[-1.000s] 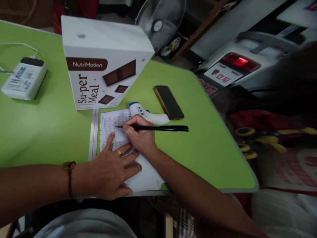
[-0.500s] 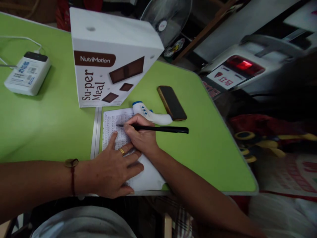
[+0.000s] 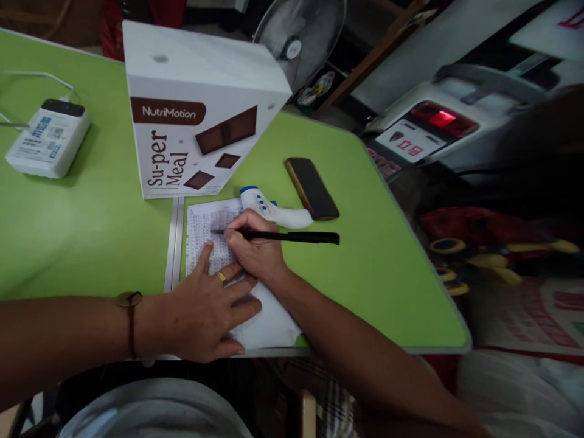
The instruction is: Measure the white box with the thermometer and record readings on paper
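My right hand (image 3: 260, 248) is closed around a black pen (image 3: 305, 236), its tip on or just over a sheet of paper (image 3: 198, 220) covered with rows of small handwriting. Fingers spread, my left hand (image 3: 214, 310) lies flat across the lower part of that sheet, close against the right hand. A ring and a dark red wrist cord show on it. Just beyond the right hand rests a white and blue infrared thermometer (image 3: 274, 210). Part of the writing is hidden under both hands.
A tall white box (image 3: 173, 79) labelled NutriMotion stands behind the paper. A phone (image 3: 312, 188) lies right of the thermometer on the green table (image 3: 387, 292). At the left sits a white device (image 3: 50, 140) with cables. A fan (image 3: 303, 42) stands beyond the table.
The whole view has shifted slightly, so everything appears a little further left. The hands, pen and paper keep nearly the same places relative to each other.
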`<state>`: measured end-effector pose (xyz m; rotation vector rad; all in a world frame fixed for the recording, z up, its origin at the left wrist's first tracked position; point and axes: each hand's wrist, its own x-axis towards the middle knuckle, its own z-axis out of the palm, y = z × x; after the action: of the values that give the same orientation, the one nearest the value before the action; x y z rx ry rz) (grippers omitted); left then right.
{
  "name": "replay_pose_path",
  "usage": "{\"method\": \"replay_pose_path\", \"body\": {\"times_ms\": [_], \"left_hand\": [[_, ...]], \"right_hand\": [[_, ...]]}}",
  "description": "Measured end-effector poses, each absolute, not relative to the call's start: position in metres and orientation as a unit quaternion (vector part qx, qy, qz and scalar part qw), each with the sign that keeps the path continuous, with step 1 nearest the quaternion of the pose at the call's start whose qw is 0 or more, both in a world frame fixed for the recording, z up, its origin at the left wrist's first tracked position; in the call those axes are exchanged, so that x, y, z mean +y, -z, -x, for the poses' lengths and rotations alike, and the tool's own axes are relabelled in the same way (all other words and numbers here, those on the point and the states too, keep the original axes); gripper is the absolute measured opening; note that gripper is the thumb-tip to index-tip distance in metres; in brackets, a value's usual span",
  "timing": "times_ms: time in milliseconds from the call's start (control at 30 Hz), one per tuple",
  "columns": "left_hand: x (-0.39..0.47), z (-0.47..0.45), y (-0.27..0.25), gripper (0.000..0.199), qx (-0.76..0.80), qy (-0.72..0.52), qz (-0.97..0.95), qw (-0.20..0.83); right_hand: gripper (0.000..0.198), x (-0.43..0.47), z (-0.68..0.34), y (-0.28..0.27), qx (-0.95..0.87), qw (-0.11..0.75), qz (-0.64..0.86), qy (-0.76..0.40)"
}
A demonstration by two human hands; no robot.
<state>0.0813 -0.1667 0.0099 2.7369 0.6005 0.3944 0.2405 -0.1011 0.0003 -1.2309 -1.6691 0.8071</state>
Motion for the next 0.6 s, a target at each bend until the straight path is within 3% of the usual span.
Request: {"method": "replay_pose_path", "body": {"times_ms": [600], "left_hand": [[-0.1654, -0.0802, -0.0155, 0.053, 0.204, -0.119, -0.957, 0.168]], "right_hand": [[0.009, -0.1008, -0.2403, 0.0005, -0.651, 0.455, 0.522, -0.311]]}}
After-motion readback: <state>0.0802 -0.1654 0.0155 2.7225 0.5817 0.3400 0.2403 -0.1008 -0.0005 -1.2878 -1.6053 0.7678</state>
